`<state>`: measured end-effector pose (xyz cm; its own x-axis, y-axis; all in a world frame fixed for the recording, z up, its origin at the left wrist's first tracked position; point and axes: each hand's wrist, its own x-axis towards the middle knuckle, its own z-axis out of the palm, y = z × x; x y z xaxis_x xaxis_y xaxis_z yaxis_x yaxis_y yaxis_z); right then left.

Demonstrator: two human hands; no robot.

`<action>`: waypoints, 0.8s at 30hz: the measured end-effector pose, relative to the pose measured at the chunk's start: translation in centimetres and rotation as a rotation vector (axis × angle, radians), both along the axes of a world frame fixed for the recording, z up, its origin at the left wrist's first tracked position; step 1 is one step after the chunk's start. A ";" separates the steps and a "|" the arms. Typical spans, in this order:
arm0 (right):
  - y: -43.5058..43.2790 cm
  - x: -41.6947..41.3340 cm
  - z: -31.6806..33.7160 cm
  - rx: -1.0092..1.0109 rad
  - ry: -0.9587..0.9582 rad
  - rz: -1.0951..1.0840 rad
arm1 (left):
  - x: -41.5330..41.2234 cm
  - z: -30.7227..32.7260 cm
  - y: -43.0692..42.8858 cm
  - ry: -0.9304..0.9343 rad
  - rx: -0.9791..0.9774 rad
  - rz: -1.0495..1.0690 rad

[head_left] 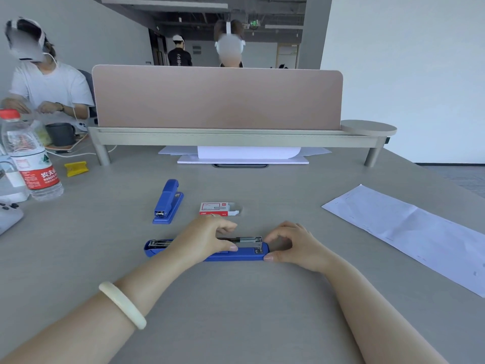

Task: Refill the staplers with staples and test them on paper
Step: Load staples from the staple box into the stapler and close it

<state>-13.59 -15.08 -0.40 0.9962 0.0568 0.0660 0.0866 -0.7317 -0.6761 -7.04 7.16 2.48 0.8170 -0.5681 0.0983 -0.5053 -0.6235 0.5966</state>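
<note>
A grey desk [236, 311] fills the view, with a pink divider screen [217, 98] standing on a raised shelf across its far side. A long white sheet of paper [409, 232] lies slanted at the right, well apart from the hands. A paper stack [244, 160] sits under the shelf, and a water bottle [29, 158] with a red label stands at the far left.

The opened blue stapler [241, 254] lies flat and unfolded across the middle of the desk, directly in front of the person. The left hand [204, 241], its wrist wearing a pale bangle [122, 304], arches over the stapler's middle. Its thumb lies on the near blue edge and its curled fingers reach over the far side, so it grips the body. The right hand [296, 246] holds the right end, thumb tip against the near corner and bent fingers close around the far side by the metal magazine.

A closed blue stapler [168, 202] sits beyond the left hand. A small red-and-white staple box [214, 208], open, lies just behind the left fingers.
</note>
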 end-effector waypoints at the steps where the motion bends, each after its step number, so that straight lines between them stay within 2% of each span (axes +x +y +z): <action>1: 0.0 -0.1 0.0 0.002 -0.004 -0.002 | 0.2 0.2 0.8 -0.019 0.014 0.015; 3: 0.1 -0.2 0.0 -0.002 -0.006 -0.006 | 0.6 0.3 3.0 -0.024 0.059 0.053; 7: 0.3 -0.3 -0.1 -0.015 -0.010 -0.021 | 1.8 0.3 8.2 -0.029 0.348 0.045; 10: 0.4 -0.4 -0.2 -0.026 -0.009 -0.038 | 2.4 -0.1 10.6 -0.054 0.367 0.042; 14: 0.7 -0.5 -0.2 -0.040 -0.010 -0.058 | 2.9 -0.6 11.6 -0.033 0.233 0.065; 24: 0.6 -0.6 -0.4 -0.004 -0.035 -0.065 | 2.5 2.0 9.5 0.033 -0.354 0.072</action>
<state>-14.21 -14.49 -0.79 0.9949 -0.0074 0.1009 0.0625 -0.7389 -0.6709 -4.58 16.64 4.45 0.8598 -0.4445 0.2513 -0.4442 -0.4087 0.7972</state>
